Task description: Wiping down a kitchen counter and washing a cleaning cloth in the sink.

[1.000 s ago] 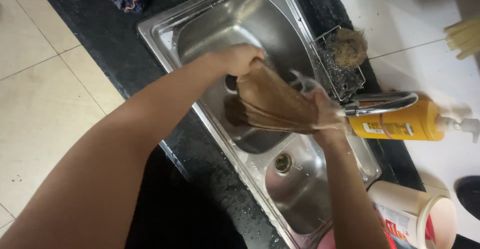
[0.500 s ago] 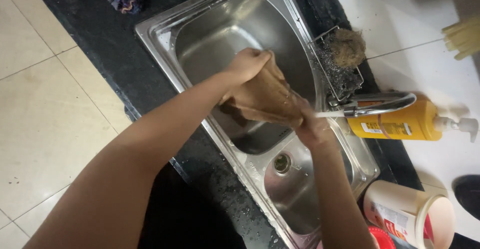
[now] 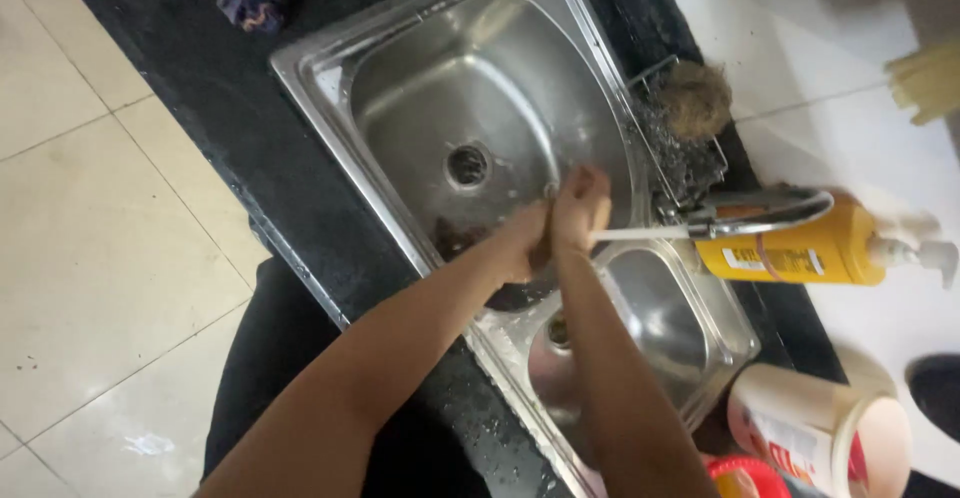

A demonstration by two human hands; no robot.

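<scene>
Dim indoor light, warm in tone, coming from above. Soft glare on the stainless steel double sink [image 3: 500, 88], strongest along its far rim and the curved basin wall. Deep shadow over the black stone counter [image 3: 200, 108], swallowing detail. Slight motion blur on both hands; overexposed white tiled wall [image 3: 800, 18] at the top right corner.

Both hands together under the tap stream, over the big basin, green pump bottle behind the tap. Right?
Not quite: the pump bottle is yellow, not green, as the head view shows. The rest holds: left hand and right hand meet under the tap stream, over the big basin.
</scene>
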